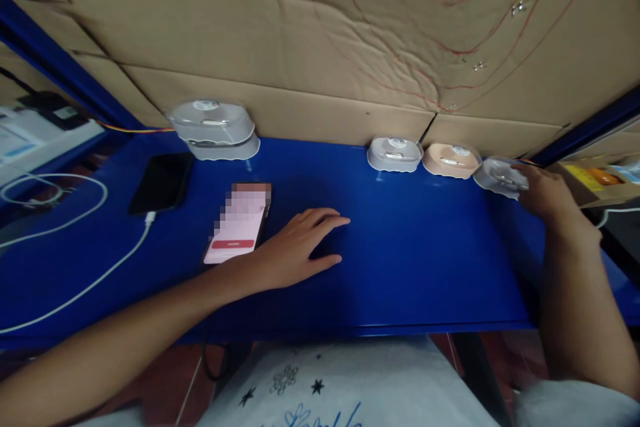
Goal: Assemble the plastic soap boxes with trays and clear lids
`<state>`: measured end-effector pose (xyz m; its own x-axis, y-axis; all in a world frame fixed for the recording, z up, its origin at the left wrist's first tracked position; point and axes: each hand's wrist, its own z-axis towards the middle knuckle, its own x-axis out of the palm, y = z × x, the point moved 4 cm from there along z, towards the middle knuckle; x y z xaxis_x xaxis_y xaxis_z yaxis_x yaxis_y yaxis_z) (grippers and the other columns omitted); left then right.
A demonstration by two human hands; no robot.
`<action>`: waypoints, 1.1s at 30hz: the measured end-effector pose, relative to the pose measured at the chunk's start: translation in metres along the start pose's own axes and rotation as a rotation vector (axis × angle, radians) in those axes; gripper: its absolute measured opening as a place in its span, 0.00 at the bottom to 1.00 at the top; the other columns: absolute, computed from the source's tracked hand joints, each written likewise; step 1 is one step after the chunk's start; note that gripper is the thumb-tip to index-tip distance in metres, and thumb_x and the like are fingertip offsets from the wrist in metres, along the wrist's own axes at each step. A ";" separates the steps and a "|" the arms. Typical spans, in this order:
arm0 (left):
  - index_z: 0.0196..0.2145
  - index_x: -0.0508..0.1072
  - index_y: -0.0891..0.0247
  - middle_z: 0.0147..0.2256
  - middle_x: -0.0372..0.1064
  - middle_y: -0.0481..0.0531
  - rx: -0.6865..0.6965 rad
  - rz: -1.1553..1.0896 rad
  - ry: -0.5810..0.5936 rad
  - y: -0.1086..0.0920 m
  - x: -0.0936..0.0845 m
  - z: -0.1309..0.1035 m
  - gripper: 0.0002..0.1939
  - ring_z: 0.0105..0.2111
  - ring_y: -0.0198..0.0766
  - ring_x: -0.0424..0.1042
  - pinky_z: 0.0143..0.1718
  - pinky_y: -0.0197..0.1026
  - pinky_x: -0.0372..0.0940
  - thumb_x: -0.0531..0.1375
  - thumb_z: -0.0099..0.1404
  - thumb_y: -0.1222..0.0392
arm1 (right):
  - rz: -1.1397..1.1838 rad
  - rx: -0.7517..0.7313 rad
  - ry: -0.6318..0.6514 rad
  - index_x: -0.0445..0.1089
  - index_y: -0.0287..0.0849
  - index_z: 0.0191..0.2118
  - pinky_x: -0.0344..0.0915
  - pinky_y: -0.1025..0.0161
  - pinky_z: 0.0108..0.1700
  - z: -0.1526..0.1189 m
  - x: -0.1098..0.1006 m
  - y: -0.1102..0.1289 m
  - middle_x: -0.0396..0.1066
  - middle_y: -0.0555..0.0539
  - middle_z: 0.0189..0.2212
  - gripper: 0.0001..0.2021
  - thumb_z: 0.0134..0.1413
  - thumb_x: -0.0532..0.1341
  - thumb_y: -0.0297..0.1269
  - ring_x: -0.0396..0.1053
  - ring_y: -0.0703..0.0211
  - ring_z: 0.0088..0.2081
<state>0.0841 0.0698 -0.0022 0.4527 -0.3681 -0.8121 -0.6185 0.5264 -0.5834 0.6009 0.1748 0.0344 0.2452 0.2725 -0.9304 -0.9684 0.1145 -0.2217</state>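
Head view shows the left hand [300, 243] open over the table [415, 267], perhaps for balance, while the right hand [547, 192] meets the end case [495, 175], grip too hidden to tell, beside the peach case [451, 160], both lined along the cardboard [200, 33], seemingly for order.

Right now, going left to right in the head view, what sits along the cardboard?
Two stacked cases → light grey case → peach case → end case, with the right hand at its edge.
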 end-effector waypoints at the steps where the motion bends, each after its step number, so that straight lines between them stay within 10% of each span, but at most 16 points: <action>1: 0.70 0.62 0.52 0.69 0.61 0.59 0.000 0.010 0.004 0.000 0.001 0.000 0.30 0.69 0.57 0.61 0.69 0.63 0.58 0.62 0.74 0.50 | 0.028 -0.022 0.001 0.73 0.26 0.61 0.68 0.52 0.52 0.003 0.001 0.006 0.78 0.22 0.53 0.26 0.57 0.58 0.18 0.78 0.41 0.53; 8: 0.69 0.65 0.51 0.68 0.63 0.59 0.004 0.007 -0.023 0.000 0.001 0.001 0.28 0.67 0.57 0.64 0.68 0.64 0.59 0.62 0.74 0.52 | 0.259 -0.237 -0.009 0.63 0.23 0.69 0.61 0.48 0.67 0.009 -0.009 0.069 0.66 0.21 0.66 0.28 0.65 0.50 0.21 0.66 0.41 0.69; 14: 0.70 0.62 0.51 0.69 0.60 0.59 0.004 -0.017 -0.054 -0.002 0.001 0.000 0.29 0.69 0.56 0.62 0.70 0.62 0.58 0.61 0.74 0.52 | 0.443 -0.618 -0.077 0.51 0.43 0.77 0.49 0.37 0.75 0.015 -0.034 0.218 0.53 0.38 0.76 0.32 0.74 0.55 0.47 0.49 0.43 0.77; 19: 0.73 0.52 0.51 0.72 0.50 0.62 -0.064 -0.039 -0.267 0.001 -0.008 0.002 0.36 0.73 0.55 0.54 0.74 0.62 0.53 0.62 0.73 0.53 | 0.558 -0.824 -0.052 0.58 0.37 0.74 0.49 0.28 0.72 -0.002 -0.051 0.310 0.56 0.28 0.73 0.32 0.72 0.59 0.47 0.53 0.31 0.74; 22: 0.74 0.47 0.49 0.74 0.44 0.64 -0.098 -0.011 -0.370 0.007 -0.012 0.002 0.45 0.76 0.60 0.47 0.73 0.67 0.51 0.68 0.68 0.51 | 0.695 -0.967 -0.074 0.69 0.46 0.67 0.58 0.36 0.68 -0.048 -0.069 0.310 0.68 0.36 0.66 0.22 0.72 0.61 0.45 0.62 0.38 0.68; 26: 0.75 0.41 0.46 0.74 0.50 0.65 -0.061 -0.053 -0.223 0.009 -0.005 0.004 0.58 0.74 0.64 0.53 0.71 0.70 0.53 0.74 0.60 0.49 | 0.855 -1.072 -0.045 0.75 0.51 0.60 0.64 0.43 0.63 -0.102 -0.089 0.283 0.74 0.43 0.58 0.16 0.72 0.62 0.44 0.68 0.46 0.62; 33: 0.75 0.41 0.50 0.75 0.51 0.65 -0.114 -0.100 -0.175 0.006 -0.006 0.004 0.58 0.73 0.64 0.56 0.70 0.67 0.54 0.74 0.60 0.51 | 0.935 -0.786 -0.061 0.73 0.50 0.63 0.68 0.42 0.64 -0.070 -0.067 0.255 0.75 0.42 0.58 0.17 0.76 0.56 0.40 0.71 0.47 0.60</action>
<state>0.0801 0.0781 -0.0007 0.6141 -0.2703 -0.7415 -0.6289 0.4001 -0.6667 0.3342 0.1192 0.0201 -0.5790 -0.0122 -0.8153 -0.5320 -0.7520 0.3891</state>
